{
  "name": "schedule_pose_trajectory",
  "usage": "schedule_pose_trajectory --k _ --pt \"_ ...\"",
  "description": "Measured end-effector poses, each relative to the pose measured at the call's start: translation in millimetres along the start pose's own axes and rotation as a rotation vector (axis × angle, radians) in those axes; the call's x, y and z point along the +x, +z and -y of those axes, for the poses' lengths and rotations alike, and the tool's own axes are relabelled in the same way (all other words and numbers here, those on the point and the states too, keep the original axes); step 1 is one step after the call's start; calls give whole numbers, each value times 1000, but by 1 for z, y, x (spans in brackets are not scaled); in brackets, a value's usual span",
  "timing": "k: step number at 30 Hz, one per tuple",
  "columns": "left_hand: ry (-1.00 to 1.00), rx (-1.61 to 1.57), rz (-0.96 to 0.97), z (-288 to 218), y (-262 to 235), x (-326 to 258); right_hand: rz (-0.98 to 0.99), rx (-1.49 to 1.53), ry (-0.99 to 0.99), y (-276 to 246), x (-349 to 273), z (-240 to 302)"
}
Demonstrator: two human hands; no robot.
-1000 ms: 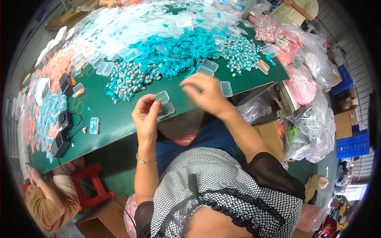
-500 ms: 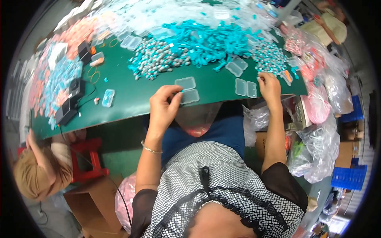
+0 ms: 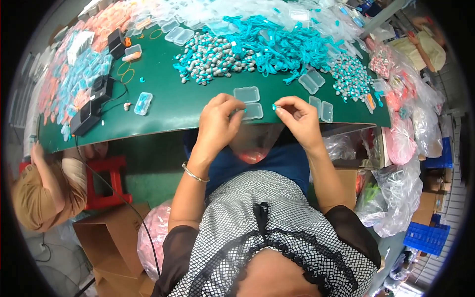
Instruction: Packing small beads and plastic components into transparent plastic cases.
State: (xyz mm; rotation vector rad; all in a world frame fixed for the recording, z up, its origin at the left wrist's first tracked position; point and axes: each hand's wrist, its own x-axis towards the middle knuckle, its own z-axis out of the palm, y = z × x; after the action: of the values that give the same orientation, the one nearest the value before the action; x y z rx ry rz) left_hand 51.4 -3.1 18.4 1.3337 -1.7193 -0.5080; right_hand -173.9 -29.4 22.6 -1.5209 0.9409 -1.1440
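Note:
Above the near edge of the green table, my left hand (image 3: pixel 220 119) is closed in a pinch on a small teal piece (image 3: pixel 245 110). My right hand (image 3: pixel 301 121) pinches another small teal piece (image 3: pixel 274 107) between thumb and fingertips, a short gap away. Between and behind the hands lies an open clear plastic case (image 3: pixel 247 94), its lower half partly hidden by my left fingers. Beside my right hand is a second open clear case (image 3: pixel 326 112). A pile of small teal-and-grey pieces (image 3: pixel 213 58) and another such pile (image 3: pixel 350 76) lie farther back.
Tangled teal cords (image 3: pixel 282 44) are heaped at the back. A filled clear case (image 3: pixel 143 104), black boxes (image 3: pixel 85 120) with a cable, and blue packets (image 3: pixel 79 79) lie left. Plastic bags (image 3: pixel 398 141) crowd the right. A co-worker (image 3: pixel 47 193) sits at the lower left.
My right hand has come left from the right-hand pile toward my left hand, bringing a small teal piece. My left hand stays near the clear case, still pinching its piece.

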Motion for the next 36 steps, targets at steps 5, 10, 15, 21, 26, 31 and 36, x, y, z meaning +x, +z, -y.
schedule_pose_trajectory --k 5,10,15,21,26,31,36 --pt "10 57 7 3 5 -1 54 176 25 26 6 -6" --pt "-54 30 13 3 6 -2 41 -169 -44 36 6 -6" --pt "29 102 -30 4 8 -2 9 -300 -145 40 8 -2" --pt "35 156 -55 3 11 -4 -33 -756 -371 43 8 -10" --pt "15 178 -58 2 13 -5 -109 -915 -455 51 8 -8" --pt "24 197 -71 1 13 -7 -53 -1052 -487 43 13 0" --pt "43 194 -8 -3 7 -8 49 -979 -430 34 17 3"
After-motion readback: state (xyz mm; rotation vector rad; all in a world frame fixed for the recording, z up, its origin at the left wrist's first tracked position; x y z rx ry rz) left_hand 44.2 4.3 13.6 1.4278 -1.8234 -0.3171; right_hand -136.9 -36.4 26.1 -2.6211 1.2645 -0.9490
